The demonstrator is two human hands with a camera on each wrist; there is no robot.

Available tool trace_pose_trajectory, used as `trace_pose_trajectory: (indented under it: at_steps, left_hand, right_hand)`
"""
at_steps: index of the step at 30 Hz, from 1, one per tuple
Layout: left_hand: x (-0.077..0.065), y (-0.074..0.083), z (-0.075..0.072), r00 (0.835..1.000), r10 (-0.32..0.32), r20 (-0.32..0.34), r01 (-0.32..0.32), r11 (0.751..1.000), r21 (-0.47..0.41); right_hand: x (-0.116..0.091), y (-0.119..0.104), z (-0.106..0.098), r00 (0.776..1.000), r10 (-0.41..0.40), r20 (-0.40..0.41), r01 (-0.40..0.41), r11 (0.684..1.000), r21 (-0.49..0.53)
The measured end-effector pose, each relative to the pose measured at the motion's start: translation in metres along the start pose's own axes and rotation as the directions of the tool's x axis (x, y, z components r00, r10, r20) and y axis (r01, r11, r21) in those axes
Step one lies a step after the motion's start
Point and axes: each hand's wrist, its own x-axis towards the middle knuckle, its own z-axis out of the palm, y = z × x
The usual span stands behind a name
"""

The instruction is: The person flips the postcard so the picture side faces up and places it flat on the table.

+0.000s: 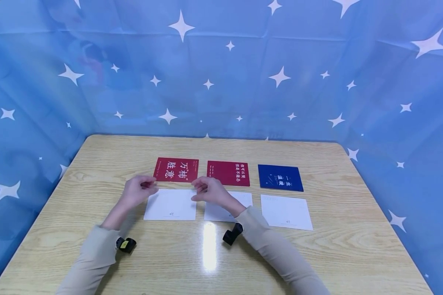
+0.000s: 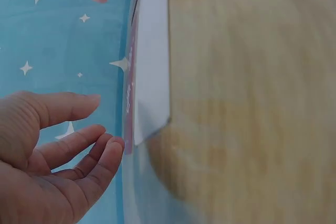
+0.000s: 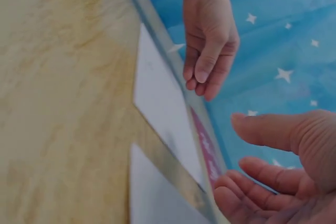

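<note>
Card (image 1: 171,207), white with a small mark towards its near edge, lies flat on the wooden surface (image 1: 339,205), leftmost in a row of three white ones. Just beyond it lies the left red card (image 1: 176,170), bearing large white characters. Above these two, the left hand (image 1: 137,191) is at the left corners where they face each other, and the right hand (image 1: 212,191) is at their right end, partly covering the middle white card (image 1: 215,214). The hands are apart, fingers loosely bent, each thumb clear of the fingers with nothing between. Farther right are the right white card (image 1: 286,212) and, in the far row, the middle red card (image 1: 227,174) and a blue card (image 1: 280,177), both printed with pale characters. Beige sleeves (image 1: 96,254) cover the forearms, with a small black device (image 1: 126,245) at each wrist. Behind the surface hangs a blue curtain (image 1: 221,98) patterned with white stars.
</note>
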Motion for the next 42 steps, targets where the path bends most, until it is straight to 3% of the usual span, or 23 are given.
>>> trace_pose_trajectory:
  at_steps: [11,22,30,42]
  left_hand:
    - [-0.003,-0.009,-0.006,0.993,-0.049,0.106,0.043,0.997,0.058]
    - [0.000,-0.014,-0.005,0.987,-0.037,0.155,0.019,0.993,0.114]
    - [0.003,-0.011,-0.005,0.980,-0.037,0.194,0.010,0.991,0.136]
    - [0.007,-0.008,-0.007,0.961,-0.082,0.262,0.052,0.991,0.121]
  right_hand:
    - [0.006,0.005,0.014,1.000,0.014,-0.006,-0.015,0.991,-0.137]
    - [0.012,0.001,0.021,0.999,0.040,-0.023,-0.045,0.961,-0.274]
    - [0.018,-0.005,0.021,0.999,0.032,-0.002,-0.030,0.907,-0.420]
    - [0.026,-0.016,0.019,0.985,0.163,0.048,-0.116,0.853,-0.510]
